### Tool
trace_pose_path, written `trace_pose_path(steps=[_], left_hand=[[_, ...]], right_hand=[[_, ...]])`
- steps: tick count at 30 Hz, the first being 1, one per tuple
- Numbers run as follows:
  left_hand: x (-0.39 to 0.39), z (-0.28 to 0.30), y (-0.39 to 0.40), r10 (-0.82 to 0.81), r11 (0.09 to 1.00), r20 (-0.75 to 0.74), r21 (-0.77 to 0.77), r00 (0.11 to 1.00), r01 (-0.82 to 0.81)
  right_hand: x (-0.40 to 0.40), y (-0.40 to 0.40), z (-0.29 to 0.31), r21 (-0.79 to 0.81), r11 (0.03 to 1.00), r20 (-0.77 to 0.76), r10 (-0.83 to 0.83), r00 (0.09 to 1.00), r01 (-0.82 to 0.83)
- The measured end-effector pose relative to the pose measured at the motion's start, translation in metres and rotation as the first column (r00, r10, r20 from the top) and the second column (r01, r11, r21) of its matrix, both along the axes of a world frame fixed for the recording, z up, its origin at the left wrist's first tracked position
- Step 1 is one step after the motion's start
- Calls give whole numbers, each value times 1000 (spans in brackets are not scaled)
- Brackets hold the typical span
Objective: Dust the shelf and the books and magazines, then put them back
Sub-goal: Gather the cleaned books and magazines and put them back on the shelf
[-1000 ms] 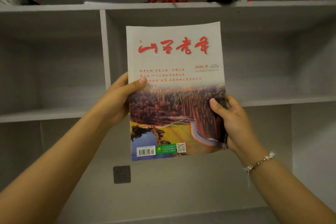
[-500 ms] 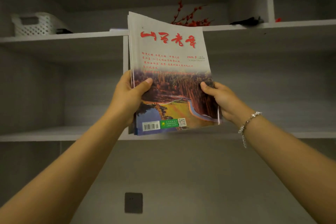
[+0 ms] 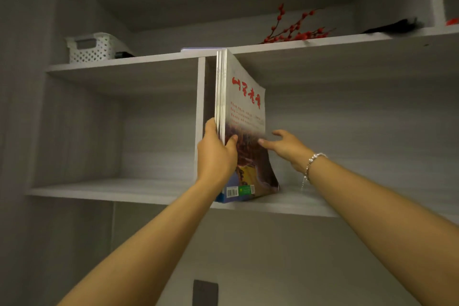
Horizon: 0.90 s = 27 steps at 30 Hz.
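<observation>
Several magazines (image 3: 244, 131) now stand on the shelf (image 3: 149, 190); our left hand (image 3: 216, 156) grips them, right hand (image 3: 285, 144) has released, spread.

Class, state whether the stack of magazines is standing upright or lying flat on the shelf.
Upright. The magazines stand on their lower edge on the shelf, beside the divider, gripped by the left hand.

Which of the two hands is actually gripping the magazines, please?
The left hand: it grips the magazines, while the right hand only touches the cover.
</observation>
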<state>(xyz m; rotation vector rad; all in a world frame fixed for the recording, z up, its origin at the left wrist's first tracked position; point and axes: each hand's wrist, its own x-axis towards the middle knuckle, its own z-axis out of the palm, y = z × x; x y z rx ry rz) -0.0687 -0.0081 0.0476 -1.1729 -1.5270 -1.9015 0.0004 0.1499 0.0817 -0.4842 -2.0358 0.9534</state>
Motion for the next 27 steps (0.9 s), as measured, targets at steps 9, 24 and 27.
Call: trace_pose_path(steps=[9, 24, 27], left_hand=[[-22, -8, 49, 111, 992, 90, -69, 990, -105], [-65, -6, 90, 174, 975, 48, -152, 984, -165], [-67, -4, 87, 164, 969, 43, -192, 986, -153]], right_hand=[[-34, -2, -19, -389, 896, 122, 283, 951, -216], [-98, 28, -26, -580, 718, 41, 498, 866, -385], [-110, 35, -31, -551, 759, 62, 451, 890, -347]])
